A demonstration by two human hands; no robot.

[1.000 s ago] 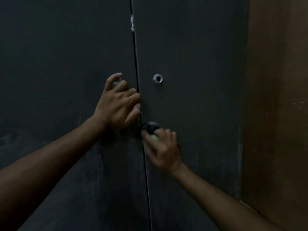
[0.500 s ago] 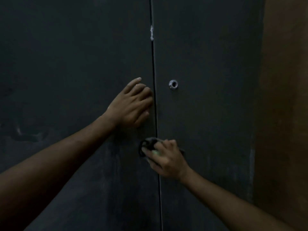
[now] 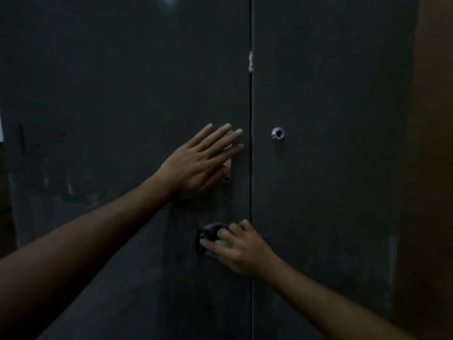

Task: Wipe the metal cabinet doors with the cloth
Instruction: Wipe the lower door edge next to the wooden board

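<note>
Two dark grey metal cabinet doors fill the view, the left door (image 3: 122,94) and the right door (image 3: 331,192), shut with a thin vertical seam between them. My left hand (image 3: 198,163) lies flat on the left door with fingers spread, partly over a small handle (image 3: 226,176) near the seam. My right hand (image 3: 237,246) presses a dark cloth with green patches (image 3: 209,235) against the left door just beside the seam, lower down.
A round silver lock (image 3: 277,134) sits on the right door. A white blob (image 3: 250,61) sticks to the seam higher up. A brown wall (image 3: 431,168) borders the cabinet on the right. Pale smears (image 3: 71,190) mark the left door.
My left hand has flattened out from a curled grip at the seam. My right hand with the cloth has slid left across the seam onto the left door. The view shifted.
</note>
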